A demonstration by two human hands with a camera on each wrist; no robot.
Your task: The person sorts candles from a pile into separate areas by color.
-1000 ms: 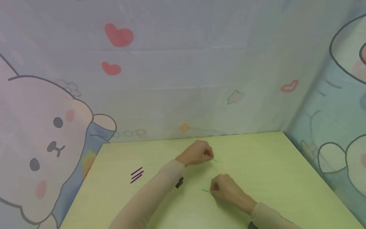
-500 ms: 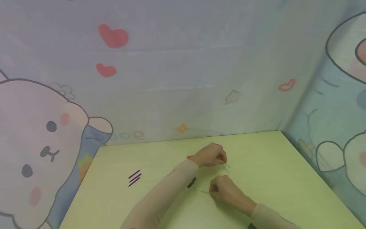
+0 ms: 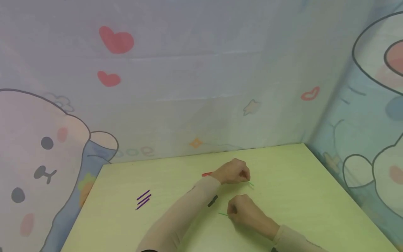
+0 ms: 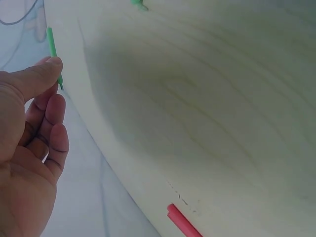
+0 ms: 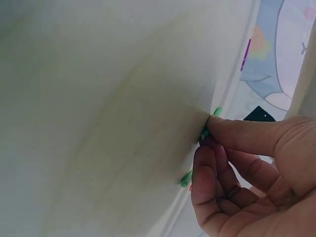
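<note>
My left hand (image 3: 232, 171) is over the back middle of the table, pinching a thin green stick (image 4: 52, 44) between thumb and forefinger. Its other fingers are loosely curled in the left wrist view. Nearer the front and slightly right, my right hand (image 3: 247, 211) pinches another green stick (image 3: 223, 214), whose free end points left. The right wrist view shows this stick at the thumb tip, with a further green piece (image 5: 185, 179) below it. Red sticks (image 4: 183, 221) lie just behind my left wrist, partly hidden by it in the head view.
Several purple sticks (image 3: 143, 200) lie side by side on the left of the pale yellow-green table (image 3: 302, 196). A printed cloth backdrop (image 3: 176, 115) rises along the table's back and sides. My left forearm (image 3: 182, 213) crosses the table's middle.
My left hand has moved right with its green stick, and the red sticks have come into sight behind the wrist. My right hand stays nearly in place. The head view has shifted slightly.
</note>
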